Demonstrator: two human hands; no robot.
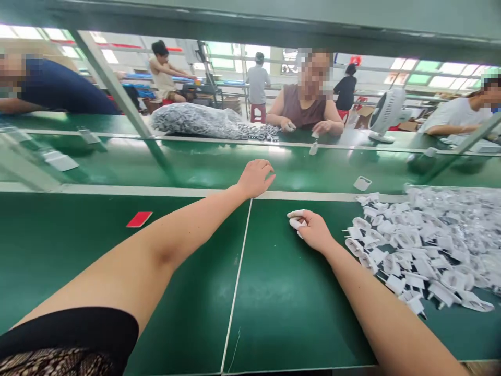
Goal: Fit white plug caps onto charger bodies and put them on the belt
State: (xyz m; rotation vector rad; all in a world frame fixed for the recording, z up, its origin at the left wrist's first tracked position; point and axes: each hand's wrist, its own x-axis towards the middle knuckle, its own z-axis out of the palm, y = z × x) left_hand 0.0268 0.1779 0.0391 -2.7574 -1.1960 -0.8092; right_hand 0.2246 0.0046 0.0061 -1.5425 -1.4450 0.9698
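Note:
My left hand (256, 178) reaches out over the edge of the green conveyor belt (219, 162), palm down, fingers slightly bent and thumb apart. Nothing shows in it. Nearer to me, my right hand (315, 230) hovers over the green worktable (274, 313) with its fingers curled together. White covers sit on its fingertips, and whether a small white part lies between them cannot be made out. Just right of that hand spreads a heap of white plastic plug housings (407, 250), some with pins showing.
A clear plastic bag (450, 209) lies behind the heap. One white housing (362, 183) rests on the belt; a red card (139, 219) lies left. Across the belt, a co-worker (309, 104) handles small white parts beside a filled bag (195, 119) and a fan (387, 115).

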